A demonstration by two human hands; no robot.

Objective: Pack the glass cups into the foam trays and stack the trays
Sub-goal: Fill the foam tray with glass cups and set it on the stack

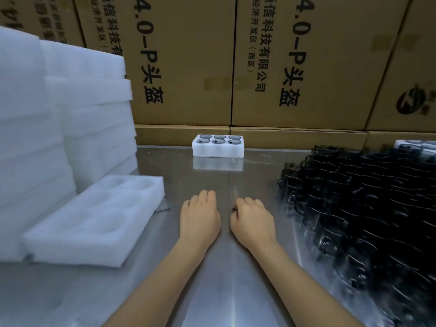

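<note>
An empty white foam tray (94, 223) with round pockets lies on the metal table at the left. A filled foam tray (218, 147) holding several dark glass cups stands at the far edge of the table. A large crowd of dark glass cups (368, 208) covers the right side. My left hand (200, 215) and my right hand (252, 220) rest side by side on the table in the middle, fingers loosely curled, holding nothing. Both hands are apart from the trays and the cups.
Tall stacks of white foam trays (59, 119) rise at the left. Brown cardboard boxes (236, 67) form a wall behind the metal table (226, 279). Another foam tray (417, 145) peeks out at the far right behind the cups.
</note>
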